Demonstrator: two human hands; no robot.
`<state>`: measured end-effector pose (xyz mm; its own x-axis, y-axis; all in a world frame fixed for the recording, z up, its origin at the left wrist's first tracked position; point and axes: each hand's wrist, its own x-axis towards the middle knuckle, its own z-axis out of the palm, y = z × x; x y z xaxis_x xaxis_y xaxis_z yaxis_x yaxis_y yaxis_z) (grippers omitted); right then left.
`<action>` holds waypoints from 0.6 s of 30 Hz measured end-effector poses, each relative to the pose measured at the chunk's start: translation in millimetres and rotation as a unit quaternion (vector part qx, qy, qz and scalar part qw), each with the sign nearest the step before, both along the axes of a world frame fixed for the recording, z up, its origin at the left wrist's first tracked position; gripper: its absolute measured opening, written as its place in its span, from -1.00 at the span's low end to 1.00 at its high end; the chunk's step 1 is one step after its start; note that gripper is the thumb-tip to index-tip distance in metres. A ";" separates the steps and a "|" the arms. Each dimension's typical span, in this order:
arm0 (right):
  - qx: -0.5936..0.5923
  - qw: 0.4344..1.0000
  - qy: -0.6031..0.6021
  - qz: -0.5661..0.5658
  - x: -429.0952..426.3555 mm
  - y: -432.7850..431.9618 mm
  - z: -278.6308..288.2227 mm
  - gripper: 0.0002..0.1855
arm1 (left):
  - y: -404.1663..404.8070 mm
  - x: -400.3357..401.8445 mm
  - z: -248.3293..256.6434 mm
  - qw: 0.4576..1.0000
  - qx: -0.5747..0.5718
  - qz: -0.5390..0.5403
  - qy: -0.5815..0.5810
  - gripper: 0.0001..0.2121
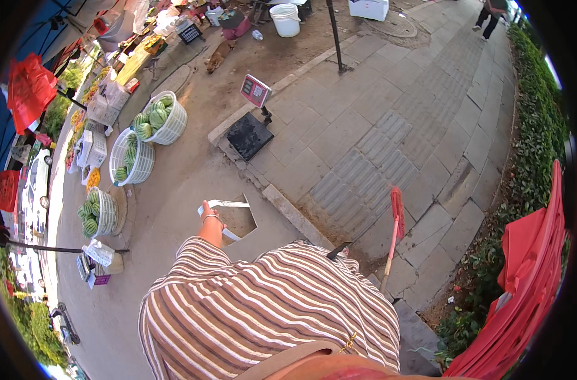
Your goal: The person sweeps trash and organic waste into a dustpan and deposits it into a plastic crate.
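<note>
My left hand [212,217], with a bangle at the wrist, reaches forward and grips the corner of a white-edged, angular open frame or box [234,204]. Ground-coloured surface shows inside its edges; whether it has a bottom I cannot tell. My right hand is out of view, behind the striped shirt [269,304]. On that side a mop or brush with a red head [397,213] rises on a pink and wooden handle [389,261], whose lower end is hidden beside my body. A platform scale [249,136] with a red display [255,91] stands ahead at the kerb.
White plastic baskets [174,124] of watermelons [158,116] line the left. Fruit crates [98,147] stand beyond them. A brown dog [219,57] lies ahead, near a white bucket [286,21]. A stone kerb [298,216], a metal pole [335,38], a hedge [535,109] and a folded red canopy [516,285] bound the right. A person [492,16] walks far off.
</note>
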<state>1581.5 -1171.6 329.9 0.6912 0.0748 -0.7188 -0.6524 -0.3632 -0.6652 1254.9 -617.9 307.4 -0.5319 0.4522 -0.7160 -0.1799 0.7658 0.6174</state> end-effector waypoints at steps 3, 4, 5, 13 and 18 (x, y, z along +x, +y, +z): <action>0.011 0.995 0.004 0.100 100.6 44.5 -11.0 -0.37 | -7.1 47.7 6.2 0.997 0.008 0.062 -0.035 -0.61; 0.008 0.992 -0.001 0.129 133.8 57.7 -12.3 -0.37 | -11.7 66.8 7.5 0.996 0.004 0.076 -0.050 -0.61; 0.007 0.987 -0.008 0.162 167.2 74.4 -17.2 -0.37 | -14.0 80.5 9.6 0.994 -0.001 0.087 -0.064 -0.62; 0.048 0.979 -0.012 0.200 349.0 162.9 -83.9 -0.36 | 11.3 187.9 -24.3 0.970 -0.038 0.218 -0.099 -0.68; -0.018 0.983 -0.008 0.185 422.5 225.5 -28.4 -0.36 | 72.2 303.3 -41.5 0.987 -0.100 0.074 -0.099 -0.68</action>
